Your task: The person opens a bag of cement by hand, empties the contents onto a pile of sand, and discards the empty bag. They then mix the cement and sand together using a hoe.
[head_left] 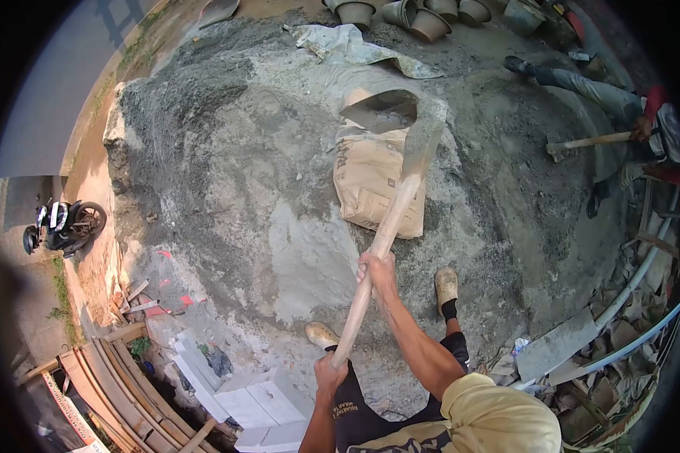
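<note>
My right hand point(376, 270) is wrapped round the middle of the wooden handle of a hoe point(389, 219). Lower down, near the handle's end, my left hand point(330, 372) grips the same shaft. The handle slants up and to the right, away from my body. Its wide, mud-coated metal blade overlaps the far end of a brown paper cement bag point(366, 181). That bag lies on a broad mound of grey sand point(227, 151), with a patch of pale grey powder point(306, 257) beside it. My feet stand apart at the near side of the mound.
A co-worker point(653, 124) at right holds another hoe point(589, 141) over grey mix. Several buckets point(431, 25) and a crumpled sheet point(355, 47) sit at the back. White blocks point(261, 400) and curved planks point(121, 385) lie near left, rubble point(612, 362) near right. A motorcycle point(64, 226) stands far left.
</note>
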`<action>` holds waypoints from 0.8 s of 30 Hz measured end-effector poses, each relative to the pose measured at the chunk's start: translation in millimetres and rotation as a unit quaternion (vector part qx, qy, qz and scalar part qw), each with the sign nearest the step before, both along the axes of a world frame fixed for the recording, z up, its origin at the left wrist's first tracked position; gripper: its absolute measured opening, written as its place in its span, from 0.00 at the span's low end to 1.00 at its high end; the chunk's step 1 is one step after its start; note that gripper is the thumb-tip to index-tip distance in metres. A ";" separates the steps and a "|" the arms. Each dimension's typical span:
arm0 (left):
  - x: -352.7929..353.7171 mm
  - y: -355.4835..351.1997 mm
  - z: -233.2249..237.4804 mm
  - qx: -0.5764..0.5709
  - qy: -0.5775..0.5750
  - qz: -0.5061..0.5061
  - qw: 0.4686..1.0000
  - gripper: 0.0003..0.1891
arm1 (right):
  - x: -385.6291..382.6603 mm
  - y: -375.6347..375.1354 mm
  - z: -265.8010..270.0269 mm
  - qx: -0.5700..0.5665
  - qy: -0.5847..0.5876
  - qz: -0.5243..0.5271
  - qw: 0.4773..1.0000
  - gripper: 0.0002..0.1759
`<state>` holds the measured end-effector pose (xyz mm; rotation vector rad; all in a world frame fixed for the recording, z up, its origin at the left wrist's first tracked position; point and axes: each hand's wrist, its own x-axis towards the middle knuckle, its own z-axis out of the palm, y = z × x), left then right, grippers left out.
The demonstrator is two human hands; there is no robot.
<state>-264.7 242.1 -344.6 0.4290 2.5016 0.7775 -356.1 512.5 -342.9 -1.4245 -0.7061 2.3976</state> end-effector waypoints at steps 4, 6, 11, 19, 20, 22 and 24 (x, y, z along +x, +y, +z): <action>8.8 58.5 2.3 0.049 -0.068 -0.101 0.991 0.07 | 50.7 73.8 38.7 0.092 -0.029 -0.080 0.992 0.06; 11.3 114.5 15.3 0.095 -0.126 -0.112 0.981 0.07 | 71.6 117.2 66.3 0.169 -0.053 -0.104 0.979 0.06; 17.1 211.0 -5.3 0.166 -0.158 -0.137 0.964 0.08 | 91.1 212.8 94.2 0.283 -0.078 -0.145 0.945 0.06; 29.3 102.6 -64.6 -0.115 -0.206 -0.082 0.968 0.12 | 73.8 113.8 -149.3 -0.002 -0.139 -0.047 0.989 0.04; 36.3 95.0 -59.1 -0.122 -0.205 -0.082 0.968 0.12 | 76.6 103.8 -146.1 -0.009 -0.138 -0.047 0.989 0.04; 47.3 91.3 -56.4 -0.098 -0.136 -0.096 0.981 0.13 | 87.2 100.7 -130.8 0.026 -0.130 -0.056 0.990 0.04; 59.3 89.4 -56.4 -0.084 -0.145 -0.098 0.981 0.13 | 96.9 98.5 -110.2 0.046 -0.140 -0.058 0.987 0.04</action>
